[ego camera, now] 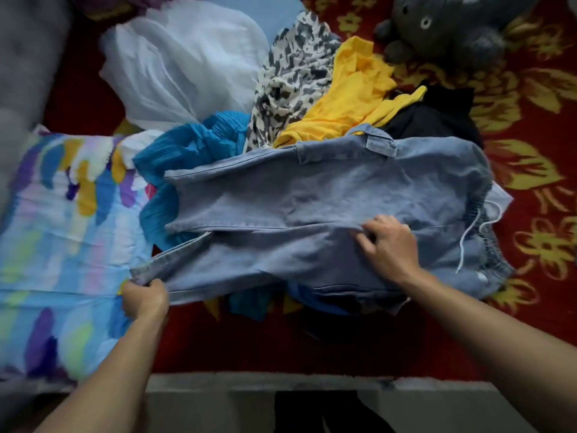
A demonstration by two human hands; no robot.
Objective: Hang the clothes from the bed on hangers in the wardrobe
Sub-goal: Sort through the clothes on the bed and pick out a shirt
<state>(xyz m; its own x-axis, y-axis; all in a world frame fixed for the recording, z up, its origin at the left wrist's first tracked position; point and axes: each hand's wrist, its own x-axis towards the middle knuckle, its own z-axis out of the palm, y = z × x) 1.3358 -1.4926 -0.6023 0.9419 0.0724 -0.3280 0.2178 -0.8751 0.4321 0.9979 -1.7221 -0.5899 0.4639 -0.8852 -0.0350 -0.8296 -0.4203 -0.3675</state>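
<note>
At nine o'clock a pleated cloth streaked in blue, purple, yellow and white (pixel 62 220) lies spread over the bed's left side. Just below it, toward eight o'clock, the left hand (pixel 145 300) is clenched round the hem of one leg of the denim trousers (pixel 296 195), fingers and thumb curled over the edge. At eleven o'clock sits a sheer white garment (pixel 187 67), and below it a crumpled bright blue pleated garment (pixel 187 145), part of it tucked under the trouser legs. The denim trousers lie across the centre on top of the heap, legs pointing to nine o'clock, elastic waistband to three, a white drawstring (pixel 468 239) trailing from it. At twelve o'clock a black-and-white patterned garment (pixel 293 82) touches a yellow garment (pixel 352 95) at one o'clock. At four o'clock the right hand (pixel 390 242) rests on the trousers' seat, fingers curled and pinching a fold of denim. A black garment (pixel 437 117) shows at two o'clock, with a grey plush toy (pixel 452 29) beyond it, on the red flowered bedcover (pixel 530 182).
</note>
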